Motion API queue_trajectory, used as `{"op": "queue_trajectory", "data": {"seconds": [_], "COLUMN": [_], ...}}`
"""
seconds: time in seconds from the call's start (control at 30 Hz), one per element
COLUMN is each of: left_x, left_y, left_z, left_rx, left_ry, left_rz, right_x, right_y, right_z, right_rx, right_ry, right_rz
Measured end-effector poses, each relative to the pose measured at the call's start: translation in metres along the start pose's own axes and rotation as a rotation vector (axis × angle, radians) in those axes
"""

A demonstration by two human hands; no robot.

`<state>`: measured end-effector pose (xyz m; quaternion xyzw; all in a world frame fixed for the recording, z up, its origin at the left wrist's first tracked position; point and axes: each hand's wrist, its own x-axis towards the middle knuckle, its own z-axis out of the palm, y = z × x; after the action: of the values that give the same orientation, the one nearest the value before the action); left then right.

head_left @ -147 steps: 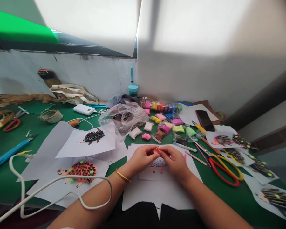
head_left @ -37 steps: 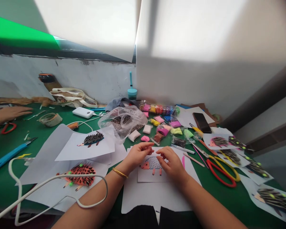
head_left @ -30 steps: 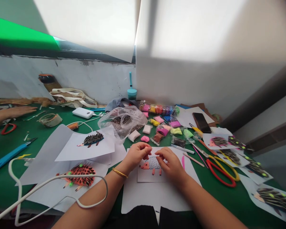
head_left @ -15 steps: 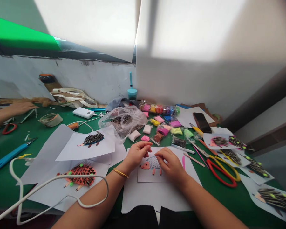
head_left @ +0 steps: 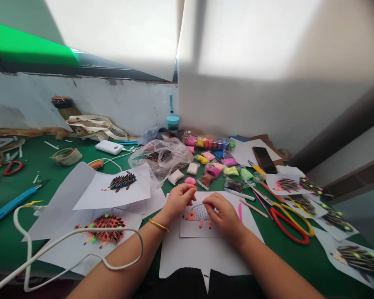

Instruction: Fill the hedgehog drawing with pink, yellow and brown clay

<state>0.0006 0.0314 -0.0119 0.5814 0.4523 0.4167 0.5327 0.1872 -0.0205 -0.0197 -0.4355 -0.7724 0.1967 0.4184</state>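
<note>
Both hands hover over a small white card with a hedgehog picture (head_left: 200, 212), which has a pink head and feet and a pale back marked with blue strokes. The card lies on a larger white sheet (head_left: 205, 259). My left hand (head_left: 181, 201), a yellow bangle at its wrist, is closed in a pinch above the card's upper left. Across a small gap, my right hand (head_left: 223, 216) also pinches, thumb against fingertips, and covers the hedgehog's rear end. Whatever sits between the fingertips of either hand is too small to make out.
Bagged clay packs (head_left: 206, 180) and a plastic bag of sunflower seeds (head_left: 160, 158) lie beyond the sheet. Red-and-yellow scissors (head_left: 289, 224) and finished hedgehog cards (head_left: 302, 203) are on the right. A white cable (head_left: 81, 232) crosses on the left, near a blue utility knife (head_left: 15, 205).
Another person's hand and forearm at the far left have gone out of view. My two hands keep nearly the same pose, the left fingertips shifting very slightly.
</note>
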Motion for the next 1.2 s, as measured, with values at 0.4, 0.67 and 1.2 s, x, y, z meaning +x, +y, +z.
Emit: {"op": "queue_trajectory", "data": {"seconds": [0.4,0.67,1.2], "left_x": [0.003,0.001,-0.003], "left_y": [-0.014,-0.017,-0.008], "left_z": [-0.001,-0.002,-0.003], "left_rx": [0.752,0.85,0.851], "left_ry": [0.048,-0.018,0.035], "left_rz": [0.346,0.357,0.367], "right_x": [0.088,0.185,0.135], "right_y": [0.029,0.083,0.048], "right_z": [-0.045,-0.015,-0.025], "right_rx": [-0.607,-0.754,-0.335], "right_ry": [-0.13,-0.207,-0.064], "right_rz": [0.155,0.442,0.305]}}
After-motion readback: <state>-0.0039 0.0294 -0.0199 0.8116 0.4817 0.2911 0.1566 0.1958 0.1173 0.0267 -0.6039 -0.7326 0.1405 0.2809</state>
